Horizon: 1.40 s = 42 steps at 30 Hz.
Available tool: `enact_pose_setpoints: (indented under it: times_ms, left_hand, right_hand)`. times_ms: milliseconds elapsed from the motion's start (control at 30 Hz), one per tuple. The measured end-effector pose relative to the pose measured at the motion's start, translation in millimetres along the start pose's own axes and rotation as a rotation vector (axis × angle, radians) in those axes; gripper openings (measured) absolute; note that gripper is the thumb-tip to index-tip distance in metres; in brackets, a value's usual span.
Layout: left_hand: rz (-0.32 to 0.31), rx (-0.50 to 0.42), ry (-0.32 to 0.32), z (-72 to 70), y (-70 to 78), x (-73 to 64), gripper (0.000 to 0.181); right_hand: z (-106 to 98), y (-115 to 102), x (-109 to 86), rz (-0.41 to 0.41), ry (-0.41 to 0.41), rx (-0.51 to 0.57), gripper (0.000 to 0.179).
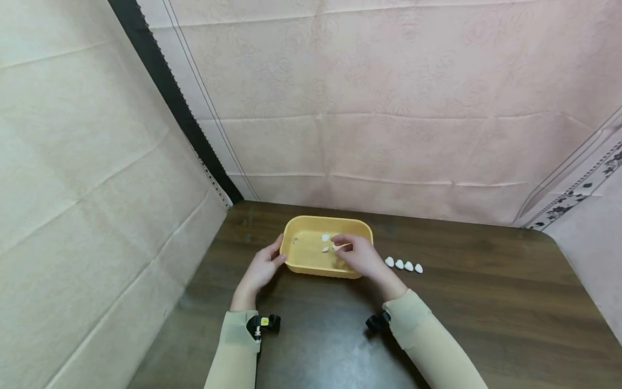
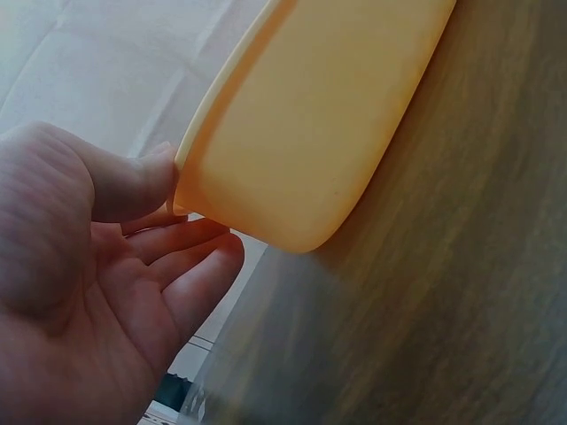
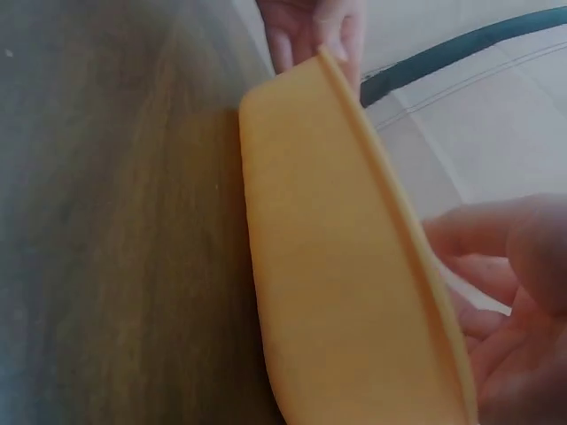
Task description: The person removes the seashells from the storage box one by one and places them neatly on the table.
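A yellow rectangular plastic tray (image 1: 311, 272) with rounded corners sits on the table. My left hand (image 1: 263, 266) pinches the rim at its left end; in the left wrist view the thumb lies on the lip and the fingers are under it. Over the tray's right side, my right hand (image 1: 358, 254) reaches in with bent fingers. A small white piece (image 1: 335, 247) is at its fingertips, too small to tell whether pinched. Beside it lie another white piece (image 1: 325, 237) and a smaller one (image 1: 325, 249). In the right wrist view the tray wall (image 3: 328, 239) hides the fingertips.
Right of the tray, several small rounded-triangular white pieces (image 1: 399, 264) lie in a row on the dark wooden table (image 1: 476, 286). A small, faint object (image 1: 295, 241) lies near the tray's left end. Pale cloth (image 1: 389, 108) hangs behind the table.
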<state>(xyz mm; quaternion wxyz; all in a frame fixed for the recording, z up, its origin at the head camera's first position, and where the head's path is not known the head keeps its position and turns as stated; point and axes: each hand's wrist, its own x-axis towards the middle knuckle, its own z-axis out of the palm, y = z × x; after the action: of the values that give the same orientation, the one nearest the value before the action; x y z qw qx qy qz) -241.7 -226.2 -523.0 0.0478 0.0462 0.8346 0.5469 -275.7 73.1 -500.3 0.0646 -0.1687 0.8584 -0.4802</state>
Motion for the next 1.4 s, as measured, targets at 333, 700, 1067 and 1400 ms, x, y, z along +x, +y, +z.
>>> enact_pose_setpoints:
  times_ms: [333, 700, 1067, 1400]
  left_hand:
    - [0.003, 0.004, 0.004, -1.0, -0.4, -0.1, 0.060]
    - [0.015, 0.001, 0.003, 0.1, -1.6, 1.4, 0.060]
    - [0.010, 0.013, 0.008, -1.3, -0.5, 1.6, 0.060]
    - [0.011, 0.022, 0.007, -0.9, -1.9, 1.8, 0.060]
  right_hand:
    - [8.6, 1.2, 28.8, 0.145, -0.013, -0.148, 0.033]
    - [15.7, 11.1, 41.0, 0.218, -0.028, -0.173, 0.029]
    - [18.7, 13.3, 44.2, 0.212, -0.002, -0.211, 0.020]
    - [19.4, 11.5, 45.0, 0.208, -0.023, -0.247, 0.021]
